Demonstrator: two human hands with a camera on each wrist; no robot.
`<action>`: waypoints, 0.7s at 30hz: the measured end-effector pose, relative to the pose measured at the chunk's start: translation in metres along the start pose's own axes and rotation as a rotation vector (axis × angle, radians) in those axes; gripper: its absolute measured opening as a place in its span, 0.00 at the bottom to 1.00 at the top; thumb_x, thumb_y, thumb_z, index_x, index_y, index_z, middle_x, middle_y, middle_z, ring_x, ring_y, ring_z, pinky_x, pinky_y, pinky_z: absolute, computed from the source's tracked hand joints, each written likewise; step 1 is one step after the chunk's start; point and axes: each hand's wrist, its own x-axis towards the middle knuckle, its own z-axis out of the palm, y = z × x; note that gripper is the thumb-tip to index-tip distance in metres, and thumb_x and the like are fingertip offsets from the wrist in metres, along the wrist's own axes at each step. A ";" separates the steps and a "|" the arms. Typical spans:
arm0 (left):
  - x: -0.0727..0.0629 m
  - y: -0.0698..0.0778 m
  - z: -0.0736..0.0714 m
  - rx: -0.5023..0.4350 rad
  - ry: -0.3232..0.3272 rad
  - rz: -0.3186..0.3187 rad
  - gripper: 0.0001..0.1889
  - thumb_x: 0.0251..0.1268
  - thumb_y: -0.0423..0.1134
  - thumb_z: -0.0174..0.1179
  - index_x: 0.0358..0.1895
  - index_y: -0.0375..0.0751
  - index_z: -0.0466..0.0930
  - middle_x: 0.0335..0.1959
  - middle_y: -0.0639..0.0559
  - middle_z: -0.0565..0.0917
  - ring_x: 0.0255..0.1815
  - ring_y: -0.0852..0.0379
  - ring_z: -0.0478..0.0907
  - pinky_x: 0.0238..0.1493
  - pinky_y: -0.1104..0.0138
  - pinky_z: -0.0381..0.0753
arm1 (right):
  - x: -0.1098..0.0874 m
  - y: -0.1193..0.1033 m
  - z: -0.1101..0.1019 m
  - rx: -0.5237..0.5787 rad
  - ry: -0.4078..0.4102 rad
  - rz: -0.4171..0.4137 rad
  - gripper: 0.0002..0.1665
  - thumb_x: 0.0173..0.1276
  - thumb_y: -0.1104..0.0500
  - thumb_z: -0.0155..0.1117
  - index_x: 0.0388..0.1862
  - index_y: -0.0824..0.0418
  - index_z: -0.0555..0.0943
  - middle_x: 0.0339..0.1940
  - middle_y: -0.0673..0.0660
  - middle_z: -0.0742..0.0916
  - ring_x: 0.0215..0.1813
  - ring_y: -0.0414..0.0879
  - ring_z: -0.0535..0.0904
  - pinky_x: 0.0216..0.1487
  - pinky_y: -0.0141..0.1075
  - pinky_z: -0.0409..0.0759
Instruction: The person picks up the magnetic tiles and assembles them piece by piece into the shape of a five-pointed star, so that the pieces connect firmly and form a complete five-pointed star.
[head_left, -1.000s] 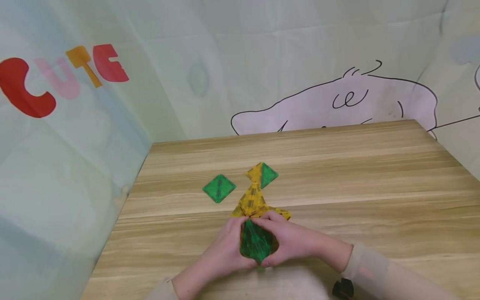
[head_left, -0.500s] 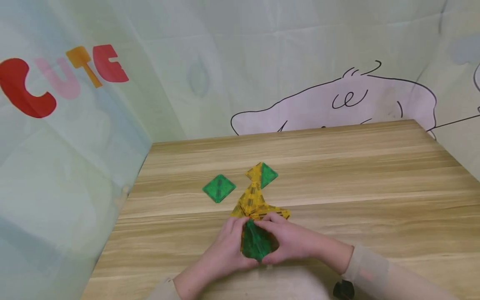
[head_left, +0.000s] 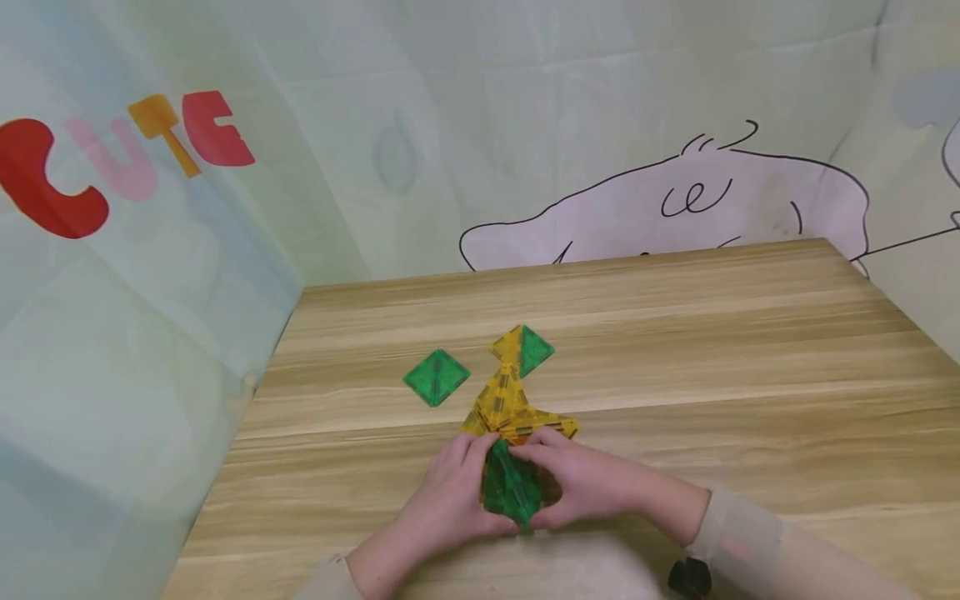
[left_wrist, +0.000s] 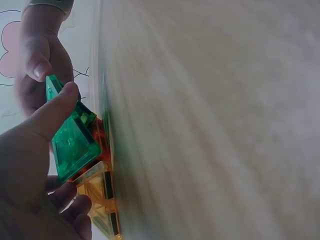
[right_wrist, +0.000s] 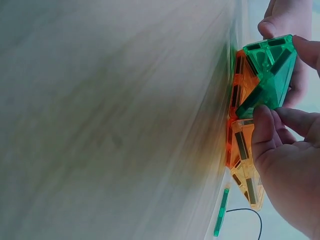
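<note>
Both hands hold green translucent magnetic tiles (head_left: 512,485) at the near side of a yellow tile structure (head_left: 501,403). My left hand (head_left: 448,492) grips them from the left, thumb on the near end and fingertips at the far end. From the right, my right hand (head_left: 592,482) pinches the same tiles between thumb and fingers. In the right wrist view, the green tiles (right_wrist: 272,82) lean together above orange tiles (right_wrist: 240,90) on the tabletop. Beside these, yellow tiles (right_wrist: 245,150) stand at a slant. The hands hide part of the joins.
Left of the structure, two green triangle tiles (head_left: 437,377) form a flat diamond. Just beyond its tip lies a yellow tile (head_left: 507,343) against a green one (head_left: 535,350). The wooden table (head_left: 712,350) meets a printed curtain (head_left: 420,150) behind and at the left.
Both hands keep their hold in nearly the same place. The green tiles between them have turned slightly, and the view has shifted a little.
</note>
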 end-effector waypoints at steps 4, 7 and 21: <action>0.000 0.000 0.000 0.001 -0.001 -0.008 0.54 0.32 0.62 0.73 0.66 0.38 0.62 0.49 0.50 0.67 0.48 0.54 0.66 0.52 0.54 0.69 | 0.000 0.000 -0.001 0.012 -0.016 -0.003 0.46 0.52 0.50 0.72 0.67 0.64 0.66 0.54 0.51 0.69 0.49 0.37 0.69 0.53 0.32 0.72; 0.000 -0.001 0.000 0.009 -0.001 -0.013 0.54 0.31 0.63 0.73 0.65 0.38 0.62 0.48 0.50 0.67 0.48 0.53 0.67 0.52 0.54 0.69 | 0.000 0.001 -0.001 0.020 -0.029 0.000 0.45 0.53 0.50 0.72 0.67 0.63 0.66 0.54 0.50 0.69 0.49 0.37 0.69 0.51 0.31 0.72; 0.004 -0.007 -0.012 -0.074 -0.009 -0.052 0.54 0.37 0.62 0.72 0.67 0.36 0.59 0.57 0.43 0.69 0.58 0.44 0.65 0.60 0.46 0.61 | 0.010 0.002 -0.016 0.066 0.078 -0.032 0.41 0.56 0.51 0.70 0.66 0.63 0.67 0.55 0.54 0.73 0.49 0.45 0.73 0.51 0.37 0.75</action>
